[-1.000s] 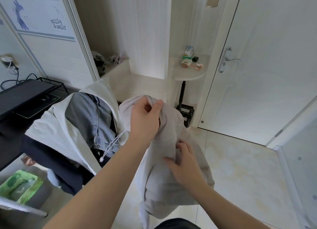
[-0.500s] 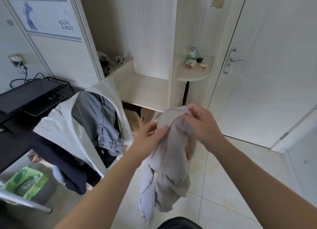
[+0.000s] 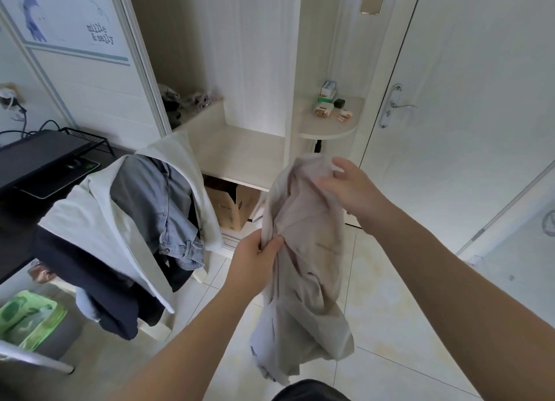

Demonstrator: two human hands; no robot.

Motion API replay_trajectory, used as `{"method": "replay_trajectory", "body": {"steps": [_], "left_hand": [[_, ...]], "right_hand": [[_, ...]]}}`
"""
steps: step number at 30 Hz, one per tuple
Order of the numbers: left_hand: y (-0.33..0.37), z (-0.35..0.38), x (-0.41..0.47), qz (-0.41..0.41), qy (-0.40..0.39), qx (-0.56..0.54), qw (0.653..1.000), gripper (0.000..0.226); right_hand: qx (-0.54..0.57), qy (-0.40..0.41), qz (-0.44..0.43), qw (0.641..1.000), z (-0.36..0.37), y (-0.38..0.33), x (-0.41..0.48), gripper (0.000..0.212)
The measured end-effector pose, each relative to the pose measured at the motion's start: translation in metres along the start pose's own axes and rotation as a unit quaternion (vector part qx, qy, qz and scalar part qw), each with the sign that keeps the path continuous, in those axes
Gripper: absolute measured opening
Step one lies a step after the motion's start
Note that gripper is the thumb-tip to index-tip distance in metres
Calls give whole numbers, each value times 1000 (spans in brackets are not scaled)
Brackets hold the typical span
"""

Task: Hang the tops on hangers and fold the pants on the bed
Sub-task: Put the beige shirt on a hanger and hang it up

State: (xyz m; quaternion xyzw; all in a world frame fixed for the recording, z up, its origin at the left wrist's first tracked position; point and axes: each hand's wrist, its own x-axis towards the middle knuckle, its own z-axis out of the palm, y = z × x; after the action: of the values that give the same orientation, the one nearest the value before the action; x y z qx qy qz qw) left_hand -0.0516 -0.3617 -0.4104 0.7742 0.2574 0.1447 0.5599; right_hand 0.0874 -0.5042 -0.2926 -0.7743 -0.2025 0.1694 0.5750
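1. Fingers of the left hand (image 3: 255,256) pinch the beige garment (image 3: 306,280) at its left edge, thumb on top.
2. Right hand (image 3: 351,190) is up at the garment's top fold, its fingers a blur against the cloth, so I can't tell if they grip.
3. Garment dangles mid-air over the tiled floor (image 3: 390,325), near the heap of clothes (image 3: 99,220).
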Motion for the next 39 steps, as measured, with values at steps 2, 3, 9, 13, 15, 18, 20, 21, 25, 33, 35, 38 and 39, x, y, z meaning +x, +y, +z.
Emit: {"method": "replay_trajectory", "body": {"steps": [2,3,9,13,15,18,20,21,25,33,35,38,39], "left_hand": [[12,-6,2,4,15,-31,999,46],[20,-9,3,1,23,-55,998,47],[62,-27,8,-39,65,-209,975,34],[79,-38,14,-55,64,-267,960,22],[81,-45,17,-53,77,-268,959,22],[67,-58,22,-25,98,-185,978,29],[52,-62,17,-9,85,-84,993,22],[45,-61,11,-13,65,-60,996,13],[5,-45,-17,-52,-72,-87,992,74],[-20,-28,-17,-33,-55,69,996,15],[-11,-31,-11,-42,-27,2,999,19],[7,-34,1,-54,24,-76,995,19],[11,-33,4,-58,35,-87,994,20]], "right_hand": [[-93,19,-52,994,7,15,-17,38],[-114,39,-85,989,13,24,-27,38],[-242,-70,47,967,72,87,-88,88],[-235,-64,53,968,87,113,-86,60],[-218,-66,45,973,84,114,-74,29],[-142,-64,60,986,73,99,-55,13],[-54,-31,67,996,64,82,-44,9],[1,-20,68,997,59,74,-39,10],[164,-26,89,982,47,46,-22,12],[217,2,140,966,33,40,-1,24],[204,-10,149,968,31,46,-3,36],[-3,-1,93,996,29,68,-17,70],[-55,-9,62,997,30,76,-25,77]]}}
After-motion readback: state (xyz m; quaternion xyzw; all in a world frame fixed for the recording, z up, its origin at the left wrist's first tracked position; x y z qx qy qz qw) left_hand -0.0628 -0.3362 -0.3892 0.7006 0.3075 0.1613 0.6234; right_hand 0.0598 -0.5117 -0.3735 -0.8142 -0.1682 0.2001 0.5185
